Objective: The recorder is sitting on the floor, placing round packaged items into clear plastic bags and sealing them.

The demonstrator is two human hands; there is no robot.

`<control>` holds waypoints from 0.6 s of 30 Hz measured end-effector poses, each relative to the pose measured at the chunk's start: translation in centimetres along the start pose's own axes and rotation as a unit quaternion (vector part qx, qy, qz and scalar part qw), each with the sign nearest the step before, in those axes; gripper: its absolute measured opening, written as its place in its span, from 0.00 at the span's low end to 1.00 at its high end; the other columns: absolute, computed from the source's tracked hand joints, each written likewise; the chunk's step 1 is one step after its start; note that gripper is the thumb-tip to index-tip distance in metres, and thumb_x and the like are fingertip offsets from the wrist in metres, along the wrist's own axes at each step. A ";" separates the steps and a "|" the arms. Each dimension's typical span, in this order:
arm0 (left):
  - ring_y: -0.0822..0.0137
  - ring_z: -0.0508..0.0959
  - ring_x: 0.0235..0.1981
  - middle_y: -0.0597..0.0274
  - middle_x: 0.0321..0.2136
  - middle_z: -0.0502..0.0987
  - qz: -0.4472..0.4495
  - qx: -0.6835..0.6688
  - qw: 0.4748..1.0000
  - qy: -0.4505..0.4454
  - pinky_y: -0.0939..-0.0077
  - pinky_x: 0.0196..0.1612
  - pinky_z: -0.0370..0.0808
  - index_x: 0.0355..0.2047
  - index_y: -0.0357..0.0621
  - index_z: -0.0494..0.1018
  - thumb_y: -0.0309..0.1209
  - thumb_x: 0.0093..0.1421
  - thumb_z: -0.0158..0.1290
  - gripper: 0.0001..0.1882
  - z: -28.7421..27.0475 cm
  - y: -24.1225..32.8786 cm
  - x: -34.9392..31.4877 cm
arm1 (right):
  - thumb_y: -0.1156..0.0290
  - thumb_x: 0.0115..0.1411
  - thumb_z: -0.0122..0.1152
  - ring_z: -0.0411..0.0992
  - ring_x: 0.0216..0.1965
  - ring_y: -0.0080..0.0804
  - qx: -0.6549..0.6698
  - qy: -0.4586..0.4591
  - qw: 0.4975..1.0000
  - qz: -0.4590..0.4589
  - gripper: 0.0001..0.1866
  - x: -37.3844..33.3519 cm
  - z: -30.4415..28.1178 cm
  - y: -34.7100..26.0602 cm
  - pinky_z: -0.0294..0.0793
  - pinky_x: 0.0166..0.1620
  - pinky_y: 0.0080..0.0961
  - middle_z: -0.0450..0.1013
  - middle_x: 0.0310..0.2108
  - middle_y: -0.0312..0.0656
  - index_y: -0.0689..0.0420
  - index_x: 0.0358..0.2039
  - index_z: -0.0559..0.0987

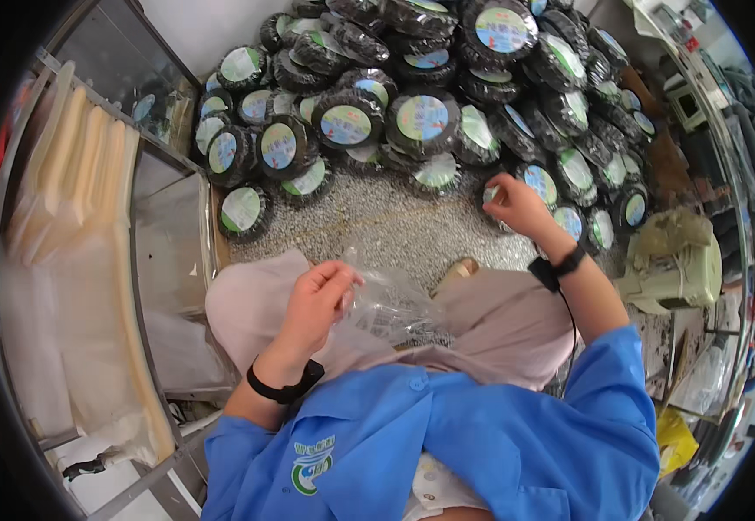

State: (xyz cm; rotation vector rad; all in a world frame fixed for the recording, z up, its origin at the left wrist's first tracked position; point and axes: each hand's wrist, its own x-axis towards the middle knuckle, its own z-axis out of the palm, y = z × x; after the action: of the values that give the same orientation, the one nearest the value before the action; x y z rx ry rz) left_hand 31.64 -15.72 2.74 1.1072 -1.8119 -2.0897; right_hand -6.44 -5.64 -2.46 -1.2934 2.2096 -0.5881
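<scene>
Clear bag (392,306), pinched in left hand (316,297)

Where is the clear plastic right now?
In the head view, the clear plastic is just below centre, pinched in the left hand and spreading to that hand's right, in front of the trousers.

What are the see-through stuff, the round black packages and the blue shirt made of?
The see-through stuff looks like thin, glossy plastic: clear, creased and glinting. The round black packages seem wrapped in shiny plastic film, since their wrinkled edges gleam; I can't tell what's inside. The blue shirt looks like matte cloth, maybe cotton, because it folds softly without shine.
</scene>
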 end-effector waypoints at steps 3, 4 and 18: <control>0.79 0.59 0.13 0.67 0.20 0.70 0.080 -0.237 0.963 0.104 0.84 0.15 0.55 0.47 0.44 0.68 0.26 0.70 0.42 0.08 -0.3 0.9 2.7 | 0.65 0.40 0.77 0.65 0.57 0.52 -0.237 0.074 0.961 -0.119 0.44 9.4 3.8 2.0 0.66 0.59 0.40 0.67 0.52 0.51 0.57 0.58 0.66; 0.79 0.59 0.13 0.67 0.20 0.70 0.075 -0.241 0.962 0.107 0.84 0.15 0.55 0.47 0.44 0.68 0.26 0.70 0.42 0.08 -0.4 0.8 3.2 | 0.62 0.38 0.80 0.60 0.63 0.51 -0.284 0.075 0.940 -0.172 0.51 11.7 5.2 1.2 0.61 0.64 0.42 0.63 0.59 0.52 0.55 0.63 0.63; 0.84 0.65 0.23 0.68 0.37 0.71 0.096 -0.088 0.952 0.277 0.87 0.25 0.62 0.52 0.40 0.72 0.22 0.67 0.44 0.15 -5.7 -1.0 6.5 | 0.65 0.44 0.74 0.64 0.59 0.49 -0.354 0.115 0.874 -0.311 0.46 30.5 4.8 -0.7 0.66 0.60 0.42 0.64 0.59 0.49 0.56 0.63 0.63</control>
State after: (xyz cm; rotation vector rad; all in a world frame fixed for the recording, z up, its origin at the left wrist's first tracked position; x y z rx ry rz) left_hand 30.88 -23.56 -0.87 1.2495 -1.3730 -1.5799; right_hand -15.70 -33.53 -12.13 -2.4798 2.2568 -0.1191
